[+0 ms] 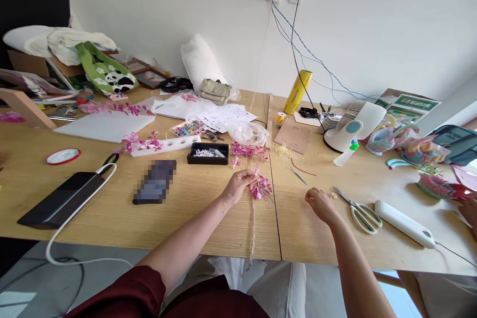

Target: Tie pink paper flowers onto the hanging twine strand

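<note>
The left hand (238, 185) pinches a pink flower sprig (260, 188) on its long twine stem (253, 231), over the table (149, 208); the right hand (320, 203) rests loosely curled near the scissors (359, 211), holding nothing I can see; the dangling stem might snag and pull petals off.
</note>
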Demonstrator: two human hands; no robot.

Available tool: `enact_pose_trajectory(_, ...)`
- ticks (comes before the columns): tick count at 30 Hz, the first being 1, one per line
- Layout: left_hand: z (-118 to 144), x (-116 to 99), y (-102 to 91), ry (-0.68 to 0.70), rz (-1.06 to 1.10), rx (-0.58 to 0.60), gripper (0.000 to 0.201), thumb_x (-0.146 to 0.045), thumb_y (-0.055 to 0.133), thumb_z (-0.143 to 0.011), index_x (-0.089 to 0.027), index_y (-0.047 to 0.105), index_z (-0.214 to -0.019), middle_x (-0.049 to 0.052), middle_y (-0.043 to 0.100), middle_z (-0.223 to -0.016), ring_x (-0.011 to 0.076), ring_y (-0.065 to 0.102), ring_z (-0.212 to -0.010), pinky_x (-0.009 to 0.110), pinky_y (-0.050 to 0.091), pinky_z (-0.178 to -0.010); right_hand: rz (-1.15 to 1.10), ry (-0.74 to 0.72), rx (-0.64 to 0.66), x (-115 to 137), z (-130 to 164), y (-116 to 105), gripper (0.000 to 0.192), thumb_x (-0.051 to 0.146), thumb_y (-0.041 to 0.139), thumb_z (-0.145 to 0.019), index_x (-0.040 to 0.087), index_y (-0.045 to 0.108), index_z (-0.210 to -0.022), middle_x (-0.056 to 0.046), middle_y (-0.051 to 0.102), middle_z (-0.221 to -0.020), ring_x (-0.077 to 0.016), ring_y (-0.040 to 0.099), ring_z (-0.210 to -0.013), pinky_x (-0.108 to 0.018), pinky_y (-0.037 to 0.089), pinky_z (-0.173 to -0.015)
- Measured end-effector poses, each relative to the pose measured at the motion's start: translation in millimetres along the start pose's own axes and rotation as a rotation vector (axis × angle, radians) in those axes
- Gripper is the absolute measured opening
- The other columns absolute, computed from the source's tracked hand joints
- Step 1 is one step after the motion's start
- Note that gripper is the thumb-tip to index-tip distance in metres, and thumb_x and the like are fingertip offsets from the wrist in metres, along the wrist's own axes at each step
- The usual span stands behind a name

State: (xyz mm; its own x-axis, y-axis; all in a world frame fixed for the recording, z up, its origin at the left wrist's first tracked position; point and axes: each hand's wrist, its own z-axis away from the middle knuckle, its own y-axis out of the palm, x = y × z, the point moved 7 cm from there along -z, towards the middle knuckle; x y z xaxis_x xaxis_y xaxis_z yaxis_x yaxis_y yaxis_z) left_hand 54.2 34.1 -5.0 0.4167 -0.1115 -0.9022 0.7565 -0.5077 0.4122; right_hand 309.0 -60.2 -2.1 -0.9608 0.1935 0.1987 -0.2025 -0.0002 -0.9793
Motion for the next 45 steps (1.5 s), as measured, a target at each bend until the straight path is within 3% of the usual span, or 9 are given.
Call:
enact_pose_trajectory(9, 10, -20, 30.0, -0.052, 0.079, 0.089, 0.020, -0.030, 0.065, -0.069, -0.012, 0.058, -0.067, 0.004, 0.061, -0.069, 0.0092, 0.055, -0.063, 0.020, 0.039, -0.057, -0.290, -0.011, -0.109, 66, 15, -49, 0.011, 0.025, 0.036, -0.078, 0.021, 0.043, -0.070, 0.000, 0.055, -0.061, -0.0148, 0.049, -0.058, -0.025, 0.032, -0.055)
enact_pose_trajectory(14, 18, -27, 66.1, -0.081, 0.011, 0.220, 0.025, -0.035, 0.065, -0.068, -0.010, 0.062, -0.066, 0.016, 0.061, -0.103, 0.0165, 0.059, -0.080, 0.021, 0.037, -0.053, -0.316, -0.144, -0.216, 105, 20, -67, 0.011, 0.026, 0.038, -0.077, 0.022, 0.042, -0.068, -0.001, 0.055, -0.063, -0.0155, 0.048, -0.058, -0.026, 0.033, -0.057)
enact_pose_trajectory(19, 14, -18, 75.0, -0.122, -0.003, 0.221, 0.027, -0.035, 0.068, -0.065, -0.009, 0.064, -0.067, 0.011, 0.065, -0.078, 0.0103, 0.055, -0.061, 0.021, 0.038, -0.054, -0.385, -0.221, -0.248, 126, 28, -72, 0.010, 0.025, 0.039, -0.078, 0.022, 0.042, -0.068, -0.001, 0.054, -0.062, -0.0153, 0.048, -0.058, -0.026, 0.034, -0.057)
enact_pose_trajectory(22, 11, -14, 69.6, -0.121, -0.021, 0.147, 0.028, -0.036, 0.069, -0.062, -0.009, 0.064, -0.068, 0.005, 0.062, -0.063, 0.0082, 0.051, -0.056, 0.021, 0.039, -0.056, -0.430, -0.221, -0.255, 127, 31, -71, 0.010, 0.024, 0.042, -0.077, 0.022, 0.043, -0.068, 0.000, 0.053, -0.061, -0.0148, 0.047, -0.057, -0.026, 0.033, -0.057)
enact_pose_trajectory(28, 10, -20, 62.6, -0.015, -0.180, 0.075, 0.030, -0.039, 0.067, -0.065, -0.009, 0.063, -0.065, 0.004, 0.058, -0.063, 0.0101, 0.052, -0.058, 0.022, 0.041, -0.056, -0.730, -0.122, -0.250, 117, 28, -53, 0.010, 0.031, 0.053, -0.074, 0.021, 0.053, -0.075, 0.002, 0.049, -0.058, -0.0125, 0.042, -0.053, -0.025, 0.031, -0.052)
enact_pose_trajectory(35, 16, -43, 62.4, 0.352, -0.496, 0.038, 0.019, -0.030, 0.062, -0.072, -0.013, 0.064, -0.063, 0.004, 0.058, -0.065, 0.0116, 0.053, -0.063, 0.023, 0.042, -0.061, -1.256, -0.016, -0.282, 116, 22, -21, 0.028, 0.036, 0.071, -0.060, 0.019, 0.062, -0.081, 0.005, 0.038, -0.055, -0.0092, 0.033, -0.051, -0.023, 0.023, -0.047)
enact_pose_trajectory(38, 16, -40, 59.5, 0.288, -0.438, 0.038, 0.020, -0.032, 0.061, -0.072, -0.013, 0.063, -0.065, 0.003, 0.057, -0.064, 0.0111, 0.053, -0.061, 0.022, 0.042, -0.058, -1.393, 0.011, -0.232, 121, 25, -15, 0.026, 0.034, 0.069, -0.063, 0.020, 0.062, -0.084, 0.004, 0.042, -0.057, -0.0086, 0.033, -0.050, -0.023, 0.025, -0.047)
enact_pose_trajectory(42, 16, -30, 57.5, 0.092, -0.289, 0.089, 0.026, -0.038, 0.062, -0.071, -0.011, 0.063, -0.070, 0.002, 0.056, -0.066, 0.0088, 0.051, -0.055, 0.020, 0.040, -0.051, -1.182, -0.002, -0.326, 122, 31, -28, 0.017, 0.033, 0.065, -0.067, 0.020, 0.064, -0.079, 0.002, 0.046, -0.058, -0.0104, 0.037, -0.051, -0.024, 0.029, -0.049)
enact_pose_trajectory(45, 16, -31, 57.0, 0.078, -0.283, 0.088, 0.027, -0.038, 0.064, -0.068, -0.011, 0.063, -0.069, 0.002, 0.056, -0.065, 0.0077, 0.049, -0.054, 0.019, 0.039, -0.049, -0.860, -0.067, -0.455, 126, 35, -45, 0.009, 0.030, 0.062, -0.069, 0.021, 0.065, -0.069, 0.001, 0.048, -0.061, -0.0119, 0.042, -0.055, -0.025, 0.032, -0.053)
